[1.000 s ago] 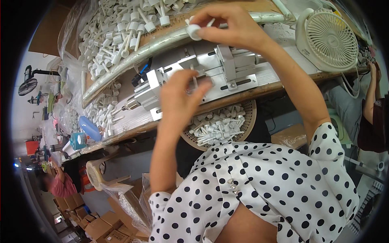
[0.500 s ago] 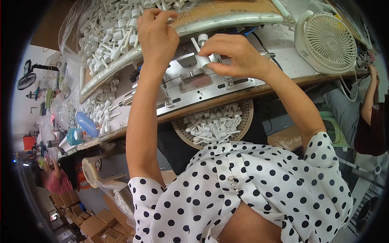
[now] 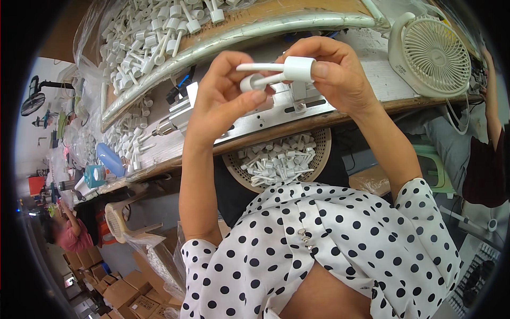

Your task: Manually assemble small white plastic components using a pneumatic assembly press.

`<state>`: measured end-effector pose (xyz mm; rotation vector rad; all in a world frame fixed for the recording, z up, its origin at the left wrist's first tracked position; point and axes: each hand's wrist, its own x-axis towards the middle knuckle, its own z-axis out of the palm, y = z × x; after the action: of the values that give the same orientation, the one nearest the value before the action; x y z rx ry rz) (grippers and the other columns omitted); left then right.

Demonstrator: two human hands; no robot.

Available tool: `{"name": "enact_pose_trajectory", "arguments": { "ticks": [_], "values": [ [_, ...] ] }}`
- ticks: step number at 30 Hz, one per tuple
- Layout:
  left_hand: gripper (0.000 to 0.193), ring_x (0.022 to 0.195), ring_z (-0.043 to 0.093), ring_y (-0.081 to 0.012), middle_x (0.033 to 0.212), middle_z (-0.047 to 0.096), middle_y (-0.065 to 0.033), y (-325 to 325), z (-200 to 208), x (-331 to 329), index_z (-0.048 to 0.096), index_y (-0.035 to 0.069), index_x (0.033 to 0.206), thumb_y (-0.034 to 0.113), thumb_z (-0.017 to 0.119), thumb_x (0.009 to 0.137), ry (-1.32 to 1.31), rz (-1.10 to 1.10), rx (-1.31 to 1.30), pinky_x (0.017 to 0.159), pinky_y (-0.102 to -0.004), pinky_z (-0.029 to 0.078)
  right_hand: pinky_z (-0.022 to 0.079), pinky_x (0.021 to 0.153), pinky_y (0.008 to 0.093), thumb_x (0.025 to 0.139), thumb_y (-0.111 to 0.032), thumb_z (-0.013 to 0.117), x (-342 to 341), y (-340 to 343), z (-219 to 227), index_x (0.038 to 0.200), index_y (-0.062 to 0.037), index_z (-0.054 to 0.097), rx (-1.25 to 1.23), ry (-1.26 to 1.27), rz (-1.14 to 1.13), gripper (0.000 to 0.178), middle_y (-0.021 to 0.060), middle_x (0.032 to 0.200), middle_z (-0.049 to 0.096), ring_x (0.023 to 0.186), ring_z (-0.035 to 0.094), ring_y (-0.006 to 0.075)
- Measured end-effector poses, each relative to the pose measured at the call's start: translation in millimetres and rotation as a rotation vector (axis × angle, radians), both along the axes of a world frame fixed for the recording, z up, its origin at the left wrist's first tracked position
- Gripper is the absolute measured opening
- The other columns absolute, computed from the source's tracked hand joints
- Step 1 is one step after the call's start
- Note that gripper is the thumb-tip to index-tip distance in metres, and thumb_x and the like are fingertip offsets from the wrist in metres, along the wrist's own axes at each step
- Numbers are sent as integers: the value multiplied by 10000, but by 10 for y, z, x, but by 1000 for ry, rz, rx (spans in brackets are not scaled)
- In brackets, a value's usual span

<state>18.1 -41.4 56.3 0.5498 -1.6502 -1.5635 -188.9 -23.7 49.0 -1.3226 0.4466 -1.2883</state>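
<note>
My right hand (image 3: 340,74) pinches a white plastic piece, a round cap (image 3: 298,68) with a thin stem pointing left. Just below it lies a second such piece, its cap (image 3: 249,83) between the thumb and fingers of my left hand (image 3: 220,95) and its stem reaching toward my right hand. Both hands are close together above a metal fixture (image 3: 255,121) on the bench, hiding much of it. Part of the second stem's far end is covered by the first cap and my right fingers.
A raised tray with a pale, plastic-wrapped rim (image 3: 255,36) holds a heap of white pieces (image 3: 159,34). More lie loose on the bench (image 3: 127,143). Below the bench edge a beige basket (image 3: 322,159) contains several. A white fan (image 3: 433,56) stands at right; another person's arm (image 3: 494,101) is beyond.
My left hand has come down from the heap in the tray toward my right hand. My right hand has lifted away from the fixture with a white piece, which now points left.
</note>
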Motion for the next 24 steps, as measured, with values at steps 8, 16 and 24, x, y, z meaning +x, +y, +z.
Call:
{"name": "enact_pose_trajectory", "arguments": {
  "ticks": [8, 16, 24],
  "values": [
    [258, 628, 584, -142, 992, 582, -192, 383, -140, 375, 463, 8, 1027, 98, 598, 826, -81, 505, -55, 494, -209, 460, 474, 704, 293, 767, -99, 595, 87, -21, -42, 920, 9, 618, -529, 551, -148, 189, 98, 895, 624, 773, 607, 165],
    [223, 791, 588, -153, 1056, 559, -145, 672, -216, 450, 540, -48, 1043, 108, 489, 892, 41, 623, 40, 622, -244, 484, 455, 735, 364, 608, -78, 649, 459, -65, -346, 821, 1, 561, -992, 1014, -250, 244, 124, 836, 550, 838, 562, 271],
    [255, 843, 579, -171, 1051, 542, -120, 833, -403, 426, 528, -40, 1029, -29, 596, 784, 47, 631, 149, 621, -248, 507, 453, 660, 363, 640, -104, 616, 442, -164, -114, 693, -30, 551, -943, 1049, -161, 111, 92, 703, 535, 694, 550, 260]
  ]
}}
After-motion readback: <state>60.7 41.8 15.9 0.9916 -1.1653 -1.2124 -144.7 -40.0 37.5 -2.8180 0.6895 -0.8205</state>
